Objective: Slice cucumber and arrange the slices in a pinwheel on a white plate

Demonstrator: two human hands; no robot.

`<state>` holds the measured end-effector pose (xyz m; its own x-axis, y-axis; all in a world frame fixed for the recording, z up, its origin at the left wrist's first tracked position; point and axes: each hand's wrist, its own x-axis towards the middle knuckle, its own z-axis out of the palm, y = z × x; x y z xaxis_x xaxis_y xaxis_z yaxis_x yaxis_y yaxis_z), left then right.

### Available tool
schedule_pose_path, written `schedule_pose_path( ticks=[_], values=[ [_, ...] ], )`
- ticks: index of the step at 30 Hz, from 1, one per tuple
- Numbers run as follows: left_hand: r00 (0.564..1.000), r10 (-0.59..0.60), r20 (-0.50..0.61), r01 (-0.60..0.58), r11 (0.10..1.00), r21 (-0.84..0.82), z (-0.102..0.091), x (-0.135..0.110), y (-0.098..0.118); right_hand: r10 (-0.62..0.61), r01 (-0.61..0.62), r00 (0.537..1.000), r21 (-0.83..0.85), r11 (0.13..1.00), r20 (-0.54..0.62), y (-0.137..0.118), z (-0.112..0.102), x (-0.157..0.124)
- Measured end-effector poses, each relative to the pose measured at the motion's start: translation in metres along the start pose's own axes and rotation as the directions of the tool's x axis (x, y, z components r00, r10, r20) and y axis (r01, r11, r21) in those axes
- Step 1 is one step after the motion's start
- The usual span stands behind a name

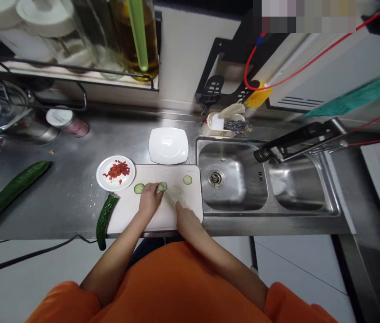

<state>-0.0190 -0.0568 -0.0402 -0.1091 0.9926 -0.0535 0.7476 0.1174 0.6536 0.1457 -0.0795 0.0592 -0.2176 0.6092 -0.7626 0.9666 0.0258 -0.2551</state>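
My right hand is closed around the handle of a knife, whose thin blade points up and left to a cucumber slice. My left hand pinches that slice at its left side, over the white cutting board. Just left of my left fingers lies another pale green cucumber slice. A third round slice rests near the board's upper right corner. Beside the board's left edge is a cut length of dark green cucumber, its lower end over the counter edge.
A white plate with chopped red pieces stands at the board's upper left, and a square white plate behind it. A long whole cucumber lies far left. The double steel sink is on the right, with a black faucet.
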Motion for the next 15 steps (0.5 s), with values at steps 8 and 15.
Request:
schedule_pose_path(
  ticks=[8, 15],
  values=[
    [1.0, -0.013, -0.001, 0.013, 1.0, -0.01, -0.002, 0.002, 0.004, 0.02, -0.02, 1.0, -0.001, 1.0, 0.017, 0.009, 0.006, -0.012],
    [0.988, -0.147, 0.051, 0.15, 0.986, -0.066, -0.009, 0.007, 0.013, 0.079, -0.078, 0.994, -0.019, 0.997, 0.078, 0.025, 0.006, -0.033]
  ],
)
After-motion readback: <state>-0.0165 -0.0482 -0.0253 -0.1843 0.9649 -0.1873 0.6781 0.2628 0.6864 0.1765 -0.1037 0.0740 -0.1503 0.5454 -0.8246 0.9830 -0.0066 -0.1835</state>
